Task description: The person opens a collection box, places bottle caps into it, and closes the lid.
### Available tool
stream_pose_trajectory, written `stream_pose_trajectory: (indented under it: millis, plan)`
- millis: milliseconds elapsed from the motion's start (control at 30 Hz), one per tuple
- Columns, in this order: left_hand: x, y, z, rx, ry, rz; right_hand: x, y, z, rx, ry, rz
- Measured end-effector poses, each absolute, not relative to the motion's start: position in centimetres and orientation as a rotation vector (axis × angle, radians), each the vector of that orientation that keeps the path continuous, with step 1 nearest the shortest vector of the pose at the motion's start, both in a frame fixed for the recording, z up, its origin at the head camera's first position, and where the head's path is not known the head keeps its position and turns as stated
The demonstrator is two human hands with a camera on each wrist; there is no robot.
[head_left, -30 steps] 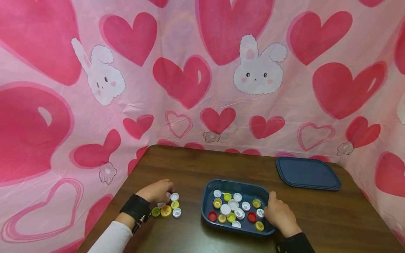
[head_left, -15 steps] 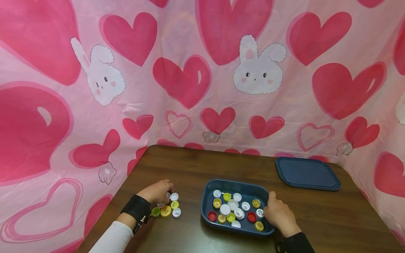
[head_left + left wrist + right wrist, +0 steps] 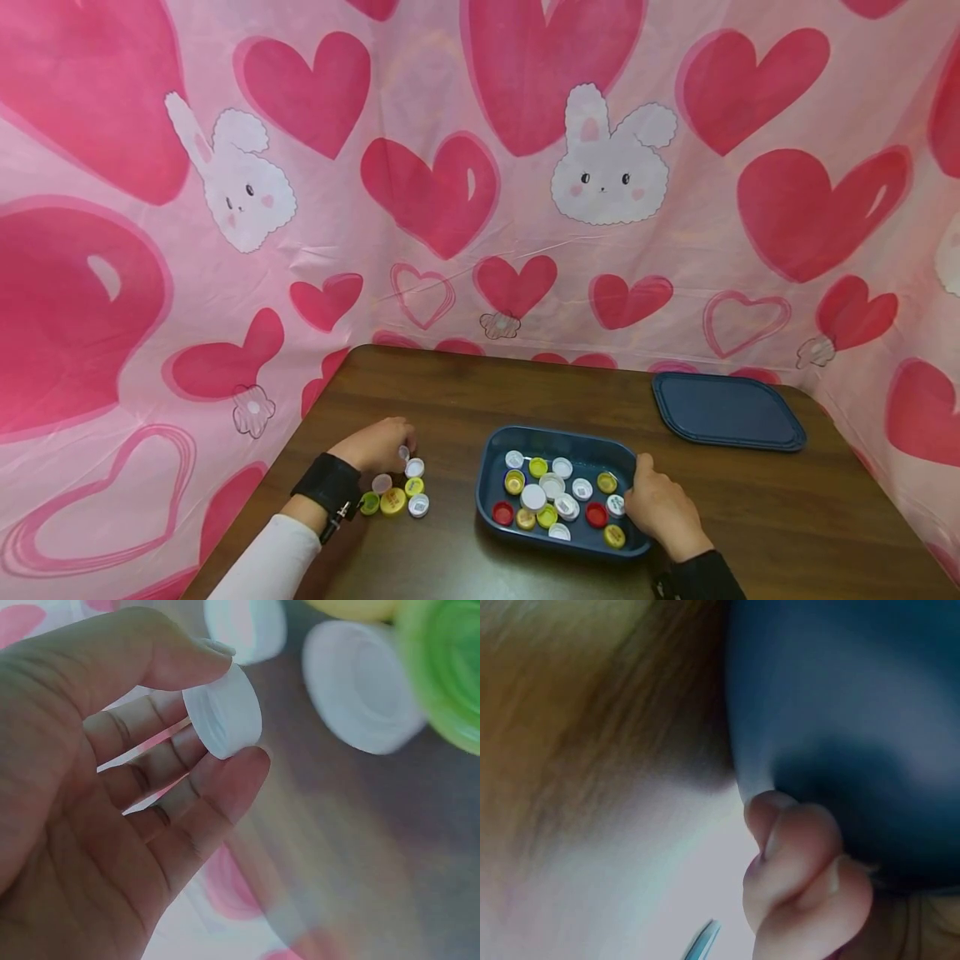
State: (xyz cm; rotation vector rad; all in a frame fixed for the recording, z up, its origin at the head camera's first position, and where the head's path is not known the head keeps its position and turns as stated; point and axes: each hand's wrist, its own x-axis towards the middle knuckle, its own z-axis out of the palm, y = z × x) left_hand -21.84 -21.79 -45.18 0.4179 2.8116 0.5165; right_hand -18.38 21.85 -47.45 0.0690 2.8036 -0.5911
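Dark wood table, heart-print drape behind; L hand pinching white cap, R hand gripping tray rim.

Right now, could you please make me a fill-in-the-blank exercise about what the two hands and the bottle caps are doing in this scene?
1. The left hand pinches one ____ cap between thumb and fingers.
2. The right hand grips the rim of the dark ____ tray that holds many caps.
3. The tray's lid lies on the wooden ____, apart from the tray.

Missing words: white; blue; table
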Motion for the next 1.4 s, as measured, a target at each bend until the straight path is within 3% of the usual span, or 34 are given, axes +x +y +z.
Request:
stream_pose_trajectory:
  millis: [333, 533, 800, 1400]
  plan:
    - [-22.8, -17.8, -43.2, 0.648, 2.845, 0.401, -18.3, 21.8, -47.5, 0.064, 2.837, -0.588]
    - [-23.3, -14.0, -42.1, 0.850, 2.822, 0.271, -18.3, 21.8, -47.4, 0.071, 2.825, -0.597]
    - [-23.1, -8.3, -41.0, 0.937, 2.733, 0.197, -18.2, 21.9, -47.4, 0.067, 2.836, -0.606]
    - [-22.9, -0.7, -41.9, 1.140, 2.584, -0.036, -18.0, 21.9, -47.4, 0.067, 2.851, -0.626]
